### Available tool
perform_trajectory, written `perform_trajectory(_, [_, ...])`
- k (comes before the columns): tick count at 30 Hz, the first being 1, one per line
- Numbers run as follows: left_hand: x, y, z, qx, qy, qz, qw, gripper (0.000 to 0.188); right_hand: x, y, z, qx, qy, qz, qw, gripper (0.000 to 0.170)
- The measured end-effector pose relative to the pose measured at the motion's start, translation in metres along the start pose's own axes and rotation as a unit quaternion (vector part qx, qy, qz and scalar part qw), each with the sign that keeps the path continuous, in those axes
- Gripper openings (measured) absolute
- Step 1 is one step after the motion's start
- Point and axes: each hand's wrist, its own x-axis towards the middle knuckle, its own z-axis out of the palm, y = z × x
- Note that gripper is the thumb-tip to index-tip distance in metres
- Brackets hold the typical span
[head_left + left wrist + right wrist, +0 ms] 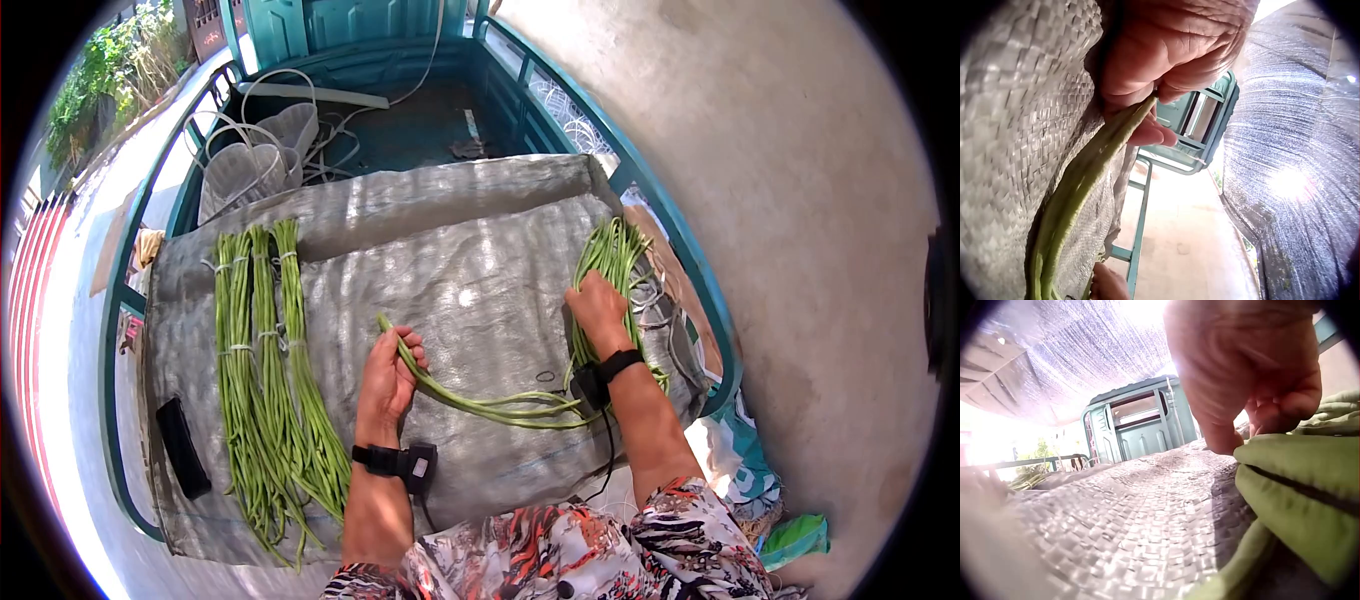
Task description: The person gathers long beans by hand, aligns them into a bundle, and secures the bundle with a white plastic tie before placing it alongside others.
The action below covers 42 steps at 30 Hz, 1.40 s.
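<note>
My left hand (388,372) grips the ends of a few long green beans (455,400) over the middle of the sheet. Their other ends trail right, to beneath my right wrist. In the left wrist view the left fingers (1161,132) curl about the bean ends. My right hand (600,308) is on a loose pile of long beans (615,245) at the right, fingers curled down among them. The right wrist view shows the right thumb (1222,439) right at thick bean tips (1297,469); the other fingertips are partly hidden.
Several tied bean bundles (262,380) lie at the left on the grey woven sheet (450,270), beside a black phone-like object (183,448). The sheet covers part of a teal cart bed with side rails (690,260). Whitish baskets (240,175) stand behind.
</note>
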Motion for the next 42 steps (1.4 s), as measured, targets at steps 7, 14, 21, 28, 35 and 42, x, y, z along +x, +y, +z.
perform_trajectory(7, [-0.002, 0.002, 0.005, 0.011, 0.004, -0.005, 1.0, 0.025, -0.032, -0.022, -0.017, 0.386, -0.05, -0.003, 0.921, 0.023])
perform_trajectory(14, [-0.007, 0.002, 0.012, -0.015, -0.037, 0.009, 0.999, 0.027, -0.129, -0.092, -0.007, 0.558, -0.25, -0.075, 0.788, 0.02])
perform_trajectory(21, [-0.006, 0.003, 0.01, -0.016, -0.042, 0.008, 0.999, 0.028, -0.166, -0.112, -0.005, 0.522, -0.306, -0.07, 0.793, 0.015])
perform_trajectory(28, [-0.004, 0.0, 0.004, -0.027, -0.055, 0.034, 0.998, 0.027, -0.165, -0.107, -0.002, 0.493, -0.286, -0.066, 0.819, 0.012])
perform_trajectory(35, [-0.007, 0.002, 0.011, -0.023, -0.029, 0.029, 0.999, 0.022, -0.166, -0.1, -0.004, 0.416, -0.293, -0.081, 0.857, 0.01])
perform_trajectory(42, [-0.007, 0.002, 0.01, -0.017, -0.034, 0.037, 0.999, 0.021, -0.158, -0.084, 0.015, 0.458, -0.275, -0.094, 0.84, 0.012])
